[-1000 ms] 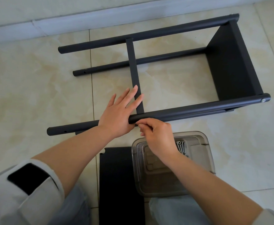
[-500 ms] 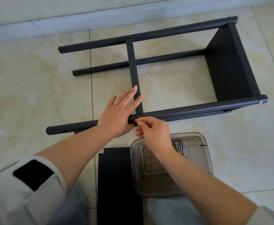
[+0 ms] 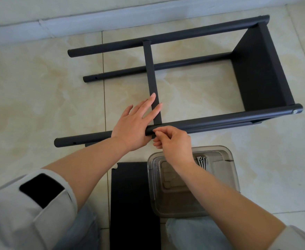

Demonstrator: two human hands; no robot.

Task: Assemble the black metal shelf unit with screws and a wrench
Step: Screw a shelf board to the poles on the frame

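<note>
The black shelf frame [image 3: 184,73] lies on its side on the tiled floor [image 3: 30,96], in the upper middle of the frame. The left hand [image 3: 135,127] rests flat on its near tube and crossbar [image 3: 151,76] – fingers straight. The right hand [image 3: 173,143] pinches at the tube's underside; what it pinches is hidden. Below lies a clear plastic box [image 3: 227,170] with screws [image 3: 201,162].

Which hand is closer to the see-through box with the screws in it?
The right hand. It hangs just above the clear box's far edge, fingertips at the near pole. The left hand presses that pole, farther left.
</note>
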